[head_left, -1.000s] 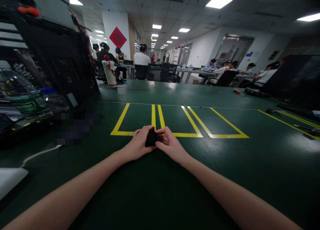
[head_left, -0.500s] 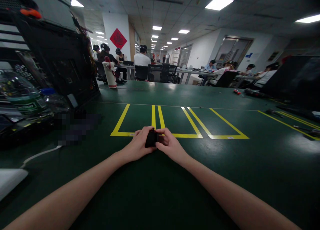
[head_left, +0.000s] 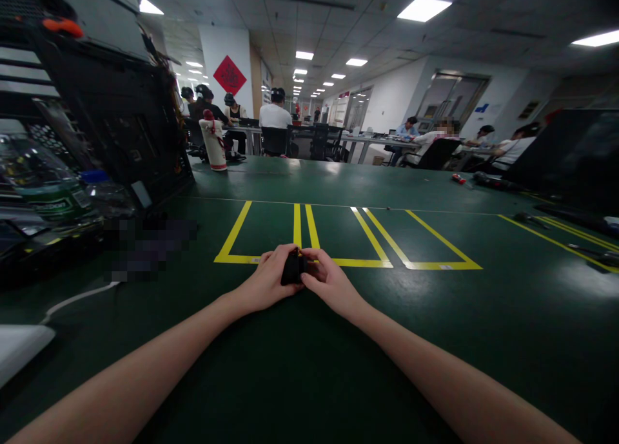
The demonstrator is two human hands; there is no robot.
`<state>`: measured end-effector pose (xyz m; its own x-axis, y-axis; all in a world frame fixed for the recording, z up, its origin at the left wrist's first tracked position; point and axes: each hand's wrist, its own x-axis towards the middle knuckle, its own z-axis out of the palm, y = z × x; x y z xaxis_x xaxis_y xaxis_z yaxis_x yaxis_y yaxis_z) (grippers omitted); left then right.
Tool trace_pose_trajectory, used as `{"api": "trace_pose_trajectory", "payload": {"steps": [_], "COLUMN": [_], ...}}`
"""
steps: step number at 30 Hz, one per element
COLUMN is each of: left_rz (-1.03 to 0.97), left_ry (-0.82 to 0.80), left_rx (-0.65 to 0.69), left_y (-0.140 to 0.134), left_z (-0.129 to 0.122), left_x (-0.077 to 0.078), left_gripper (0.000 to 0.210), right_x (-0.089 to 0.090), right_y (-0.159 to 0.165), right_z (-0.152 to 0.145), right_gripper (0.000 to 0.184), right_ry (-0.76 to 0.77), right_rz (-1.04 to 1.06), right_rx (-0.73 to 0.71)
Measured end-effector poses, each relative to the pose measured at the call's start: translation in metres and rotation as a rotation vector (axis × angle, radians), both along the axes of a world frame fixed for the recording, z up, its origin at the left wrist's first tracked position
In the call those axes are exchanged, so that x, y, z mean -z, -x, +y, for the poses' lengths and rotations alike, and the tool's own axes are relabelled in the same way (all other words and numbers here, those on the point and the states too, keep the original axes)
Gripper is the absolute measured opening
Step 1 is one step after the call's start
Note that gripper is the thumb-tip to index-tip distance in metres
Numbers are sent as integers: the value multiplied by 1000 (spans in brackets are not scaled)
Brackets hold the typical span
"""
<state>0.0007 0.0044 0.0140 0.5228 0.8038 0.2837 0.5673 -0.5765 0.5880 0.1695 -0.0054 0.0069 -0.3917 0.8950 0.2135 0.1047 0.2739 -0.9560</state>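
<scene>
Hardly anything had moved since the earlier frames: your view had tipped up very slightly, so the whole scene sat a touch lower, while both hands and the thing between them kept their places against the tape. You held a small black object [head_left: 290, 269] in the near middle of the green surface [head_left: 290, 366], just on the near side of the yellow tape [head_left: 355, 262]. Your left hand [head_left: 264, 281] was clamped on it from the left, its fingers curled over the far side. Your right hand [head_left: 333, 281] had its grip closed on the right end, thumb on the near side and fingertips on the far. Whether the object rested on the surface or was lifted a little, I could not tell.

To the left stood a bottle with a green label [head_left: 53, 202], a blue-capped bottle [head_left: 104, 193] and a dark equipment frame [head_left: 128, 131]. A white cable [head_left: 77, 301] ran near the left edge. Farther off, left of the middle, stood a pale cylinder with red trim [head_left: 215, 149]. A small red item [head_left: 458, 178] lay at the far right.
</scene>
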Motion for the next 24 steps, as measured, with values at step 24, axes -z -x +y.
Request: {"api": "trace_pose_trajectory", "payload": {"steps": [24], "left_rz": [14], "left_ry": [136], "left_rx": [-150], "left_y": [2], "left_z": [11], "left_x": [5], "left_gripper": [61], "right_x": [8], "right_y": [-13], "right_z": [-3], "right_gripper": [52], "right_ry": [-226], "right_rz": [-497], "right_rx": [222]}}
